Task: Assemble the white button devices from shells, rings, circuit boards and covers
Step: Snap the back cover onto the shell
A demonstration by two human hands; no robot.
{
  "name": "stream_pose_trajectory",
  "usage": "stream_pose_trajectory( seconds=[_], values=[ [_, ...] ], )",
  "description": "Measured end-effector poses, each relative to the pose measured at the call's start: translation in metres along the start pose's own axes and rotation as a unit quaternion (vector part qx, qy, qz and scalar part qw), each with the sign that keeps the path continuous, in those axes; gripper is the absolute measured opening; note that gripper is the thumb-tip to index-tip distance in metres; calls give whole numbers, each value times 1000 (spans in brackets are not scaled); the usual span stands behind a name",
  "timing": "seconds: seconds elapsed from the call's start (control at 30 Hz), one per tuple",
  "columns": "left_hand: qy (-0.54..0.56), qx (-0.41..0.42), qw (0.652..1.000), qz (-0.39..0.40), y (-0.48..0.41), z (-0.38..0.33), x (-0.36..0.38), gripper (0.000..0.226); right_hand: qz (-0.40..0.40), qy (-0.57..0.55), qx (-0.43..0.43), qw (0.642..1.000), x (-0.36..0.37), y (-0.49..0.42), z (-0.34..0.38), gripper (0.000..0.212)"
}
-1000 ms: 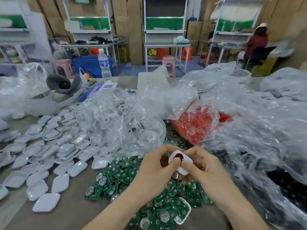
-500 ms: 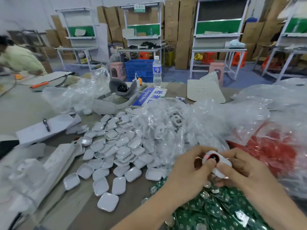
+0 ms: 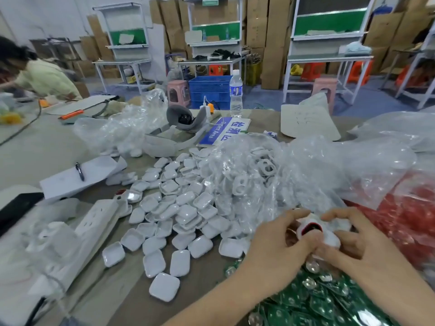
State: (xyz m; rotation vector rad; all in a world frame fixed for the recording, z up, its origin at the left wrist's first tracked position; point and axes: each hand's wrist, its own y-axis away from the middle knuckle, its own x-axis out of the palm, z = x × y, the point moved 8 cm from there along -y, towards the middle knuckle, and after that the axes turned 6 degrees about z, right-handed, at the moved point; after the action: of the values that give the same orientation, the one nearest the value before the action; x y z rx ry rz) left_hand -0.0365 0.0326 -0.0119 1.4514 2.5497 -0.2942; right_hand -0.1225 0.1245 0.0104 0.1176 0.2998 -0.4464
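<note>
As the grip stands: both hands are clamped on one white button device (image 3: 329, 238). The left hand (image 3: 280, 252) and right hand (image 3: 360, 245) pinch it between thumbs and fingertips, so neither grip is loose.
Device: it's held just above the near-right part of the table (image 3: 131, 300), with a red ring and dark centre facing up. It's pretty blurry, so I can't tell more than that.
Circuit boards: a green heap (image 3: 317, 300) sits right under the hands at the near edge.
Shells: loads of white square shells (image 3: 179, 215) are spread over the table left of the hands, some hollow side up.
Clear bag: a crumpled bag (image 3: 266, 170) of white ring-shaped parts lies just behind the hands, touching the shell pile.
Red bag: a bag of red parts (image 3: 419, 215) is off to the right.
Power strip: it's white (image 3: 94, 222) and lies on the left, beside the shells.
Far side: a blue sign (image 3: 223, 131) lies flat, with a water bottle (image 3: 235, 92) upright behind it.
Background: another person (image 3: 42, 76) is bent over at the far left.
</note>
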Motion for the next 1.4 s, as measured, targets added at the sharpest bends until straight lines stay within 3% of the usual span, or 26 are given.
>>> stream_pose_trajectory(
  seconds=[0.07, 0.17, 0.3, 0.4, 0.53, 0.63, 0.77, 0.83, 0.9, 0.97, 1.03, 1.1, 1.17, 1.27, 1.33, 1.4],
  values=[
    [-41, 7, 999, 26, 2, -5, 14, 45, -13, 128, -4, 992, -8, 10, 1, 45],
    [-123, 22, 984, 124, 8, -10, 44, 54, -99, 145, 7, 984, -40, 36, -9, 38],
    [-347, 122, 898, 241, 24, -7, 93, 68, -271, 81, 75, 956, -107, 87, -65, 28],
    [-435, 177, 833, 291, 30, 0, 147, 79, -268, 127, 149, 943, -113, 109, -102, 25],
    [-507, 156, 798, 287, 15, 11, 190, 88, -261, 226, 193, 919, -111, 118, -120, 28],
    [-529, 156, 781, 293, 14, 24, 199, 81, -284, 267, 214, 896, -117, 122, -121, 18],
    [-529, 150, 780, 299, 16, 24, 193, 74, -273, 357, 212, 868, -113, 117, -106, 32],
    [-508, 161, 790, 303, 17, 12, 183, 70, -278, 363, 169, 873, -107, 110, -85, 32],
    [-449, 218, 822, 275, 20, -11, 158, 58, -285, 337, 105, 891, -101, 105, -60, 25],
    [-362, 296, 868, 166, 27, -50, 105, 36, -283, 281, 53, 915, -95, 100, -38, 18],
    [-285, 332, 899, -17, 29, -70, 25, 21, -265, 203, 20, 943, -85, 91, -25, 15],
    [-237, 251, 925, -158, 14, -62, -56, 20, -226, 159, 0, 961, -69, 75, -19, 15],
    [-281, 106, 927, -224, -15, -31, -114, 26, -186, 177, -29, 966, -50, 50, -14, 19],
    [-386, -91, 904, -158, -52, 41, -142, 19, -131, 225, -43, 964, -28, -4, -10, 24],
    [-441, -116, 888, -63, -57, 77, -126, 28, -75, 271, -28, 959, -16, -45, -11, 28],
    [-464, -103, 878, -54, -51, 90, -120, 37, -25, 321, -13, 947, -5, -70, -13, 30]
  ],
)
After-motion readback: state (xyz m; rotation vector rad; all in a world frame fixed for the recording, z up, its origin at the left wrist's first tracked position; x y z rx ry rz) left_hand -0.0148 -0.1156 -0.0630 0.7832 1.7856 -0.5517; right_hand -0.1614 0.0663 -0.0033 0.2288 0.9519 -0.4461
